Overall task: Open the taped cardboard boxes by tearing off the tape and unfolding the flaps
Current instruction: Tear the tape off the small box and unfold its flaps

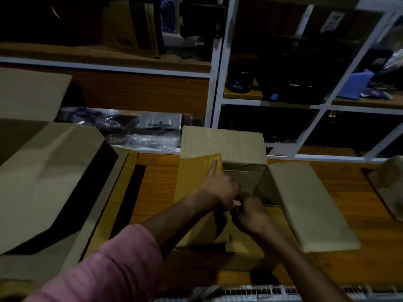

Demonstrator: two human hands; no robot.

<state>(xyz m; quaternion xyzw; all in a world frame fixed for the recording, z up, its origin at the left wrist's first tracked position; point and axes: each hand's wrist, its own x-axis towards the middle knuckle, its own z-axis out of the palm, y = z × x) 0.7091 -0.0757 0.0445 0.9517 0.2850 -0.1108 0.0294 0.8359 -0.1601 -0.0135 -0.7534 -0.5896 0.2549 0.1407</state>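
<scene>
A small cardboard box [244,171] stands in the middle of the wooden table [152,192]. Its far flap [222,142] stands up and its right flap [309,203] lies folded out flat. My left hand [218,190] is on the left flap [194,177], forefinger stretched along it, the other fingers curled over its inner edge. My right hand [253,212] is closed on the near flap's edge, right beside the left hand. The dim light hides whether any tape is between the fingers.
A large open cardboard box [50,182] fills the left side of the table. Another piece of cardboard [390,188] lies at the far right edge. White-framed shelves [216,73] with dark items and plastic wrapping [139,129] stand behind. A wire grid [261,293] runs along the near edge.
</scene>
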